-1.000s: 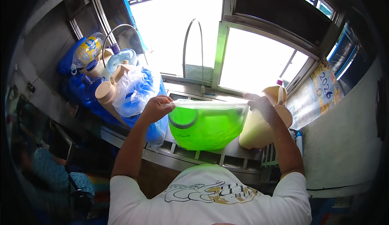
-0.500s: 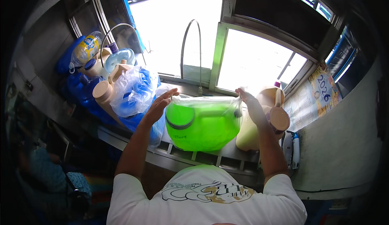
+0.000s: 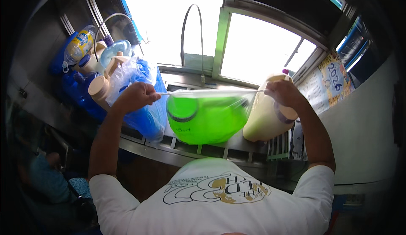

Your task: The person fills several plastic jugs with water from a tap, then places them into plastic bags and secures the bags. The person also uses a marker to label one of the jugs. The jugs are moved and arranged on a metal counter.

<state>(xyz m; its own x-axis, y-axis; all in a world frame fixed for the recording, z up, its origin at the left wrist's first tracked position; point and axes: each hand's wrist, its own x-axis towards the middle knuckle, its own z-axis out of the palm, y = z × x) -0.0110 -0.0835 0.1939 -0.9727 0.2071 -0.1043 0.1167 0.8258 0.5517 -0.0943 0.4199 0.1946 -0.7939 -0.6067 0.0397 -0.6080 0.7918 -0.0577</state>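
Note:
A bright green plastic jug (image 3: 207,127) with a wide round cap stands in front of me on the metal counter. Clear plastic film, seemingly a bag (image 3: 211,93), covers it, its upper edge stretched taut above the jug. My left hand (image 3: 137,96) is closed on the left end of that edge, beside a bagged blue container. On the other side my right hand (image 3: 282,93) pinches the right end, in front of a cream jug (image 3: 268,120) with a wide cap.
Blue and cream containers (image 3: 99,87) crowd the left of the counter, with a clear bottle (image 3: 80,44) on top. Two thin curved metal spouts (image 3: 182,36) rise at the back by the open window. A calendar (image 3: 332,78) hangs at the right. A person in blue (image 3: 46,175) is at lower left.
My hands have moved apart, from upright by the jug's sides to closed grips farther out, pulling the bag's edge tight. The view has shifted slightly.

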